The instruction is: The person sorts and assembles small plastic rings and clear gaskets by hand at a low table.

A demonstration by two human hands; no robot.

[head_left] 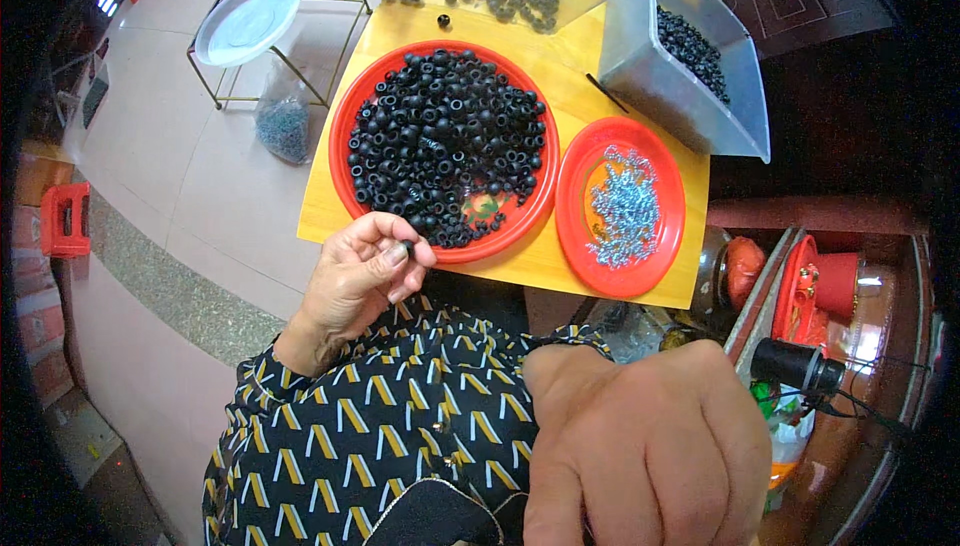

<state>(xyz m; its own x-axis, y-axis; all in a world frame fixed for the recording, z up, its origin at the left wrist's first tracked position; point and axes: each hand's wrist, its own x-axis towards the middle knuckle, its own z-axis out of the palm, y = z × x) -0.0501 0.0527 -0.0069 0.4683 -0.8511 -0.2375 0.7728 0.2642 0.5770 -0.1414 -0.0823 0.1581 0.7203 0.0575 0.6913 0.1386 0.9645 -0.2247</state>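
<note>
My left hand [352, 276] pinches a small black bead [407, 248] between thumb and fingers at the near rim of a large round red plate [341, 168]. A heap of round black beads [445, 136], many with a visible hole, lies on that plate. To its right is a smaller red plate [668, 264] with a pile of small shiny silver metal pieces [625, 211], too fine to name. Close to the camera, at the lower right, my right hand [650, 436] shows its back. Its fingers are curled together, their tips hidden, so anything inside cannot be seen.
Both plates stand on a yellow wooden table [585, 76]. At its far side are a clear bin [590, 21] and a translucent bin [640, 76], both containing black beads. One loose bead [443, 21] lies nearby. A white basin [248, 21] rests on a rack at left.
</note>
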